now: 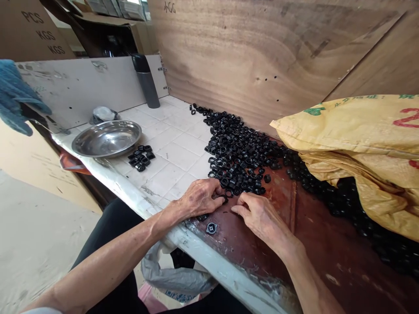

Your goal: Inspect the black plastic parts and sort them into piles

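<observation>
My left hand (200, 197) is closed at the near edge of a heap of small black plastic rings (235, 148), with a black ring (224, 198) at its thumb and fingertips. A few black pieces (203, 217) lie partly hidden under that hand. To its right, my right hand (262, 214) hovers low over the reddish-brown surface (242, 244), thumb and fingers pinched together. Whatever is between those fingertips is too small to make out. A round dark cap with a cross-shaped centre (211, 228) lies between my wrists, near the table edge.
A steel bowl (108, 138) stands on the white tiled top (176, 150), beside a small cluster of black pieces (141, 158). Behind are a dark flask (147, 83) and a wooden board (262, 56). A yellow woven sack (356, 135) lies right; an open bag (176, 279) hangs below the edge.
</observation>
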`<state>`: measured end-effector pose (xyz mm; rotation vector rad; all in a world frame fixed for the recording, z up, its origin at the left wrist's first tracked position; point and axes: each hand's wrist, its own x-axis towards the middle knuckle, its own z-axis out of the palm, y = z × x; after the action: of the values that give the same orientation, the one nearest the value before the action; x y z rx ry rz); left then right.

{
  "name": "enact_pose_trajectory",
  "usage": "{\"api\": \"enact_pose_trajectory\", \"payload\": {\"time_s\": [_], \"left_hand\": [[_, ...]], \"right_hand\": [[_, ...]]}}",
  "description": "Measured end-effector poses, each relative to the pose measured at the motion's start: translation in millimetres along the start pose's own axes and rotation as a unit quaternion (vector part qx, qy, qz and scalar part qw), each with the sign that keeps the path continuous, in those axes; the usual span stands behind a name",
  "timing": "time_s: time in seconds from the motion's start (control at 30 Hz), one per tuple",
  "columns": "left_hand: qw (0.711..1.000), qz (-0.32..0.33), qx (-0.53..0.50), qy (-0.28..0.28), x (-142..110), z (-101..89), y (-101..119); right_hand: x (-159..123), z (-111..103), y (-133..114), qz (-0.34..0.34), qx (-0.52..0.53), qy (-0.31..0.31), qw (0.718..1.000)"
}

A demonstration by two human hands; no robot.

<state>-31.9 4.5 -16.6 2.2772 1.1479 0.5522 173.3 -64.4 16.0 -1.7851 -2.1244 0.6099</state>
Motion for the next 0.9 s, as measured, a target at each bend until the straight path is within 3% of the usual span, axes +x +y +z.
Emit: {"api": "enact_pose_trajectory", "payload": {"time_s": [0.1, 0.3, 0.4, 0.5, 0.67, 0.9], "left_hand": [[0.999, 0.028, -0.013, 0.017, -0.6, 1.7, -2.6], [0.996, 0.088, -0.012, 0.012, -0.9, 2.4, -2.9], [0.993, 0.116, -0.010, -0.013, -1.5, 3.1, -2.5], [0.988, 0.145, -0.030, -0.044, -2.6, 2.1, -2.2], [0.986, 0.137, -0.053, -0.074, -3.1, -2.1, -3.2], [0.985, 0.140, -0.059, -0.082, -2.3, 2.0, -3.8]], "right_hand": [[0.9, 3.6, 0.0, -0.017, -0.023, 0.004, 1.000], [-9.5, 1.5, 0.4, -0.022, -0.014, -0.065, 0.998], [-8.2, 1.2, 1.4, -0.012, -0.004, -0.048, 0.999], [-2.9, 0.8, 4.7, 0.040, 0.045, -0.030, 0.998], [2.6, -0.9, 10.9, 0.099, 0.124, -0.003, 0.987], [4.6, -0.6, 9.7, 0.048, 0.160, 0.012, 0.986]]}}
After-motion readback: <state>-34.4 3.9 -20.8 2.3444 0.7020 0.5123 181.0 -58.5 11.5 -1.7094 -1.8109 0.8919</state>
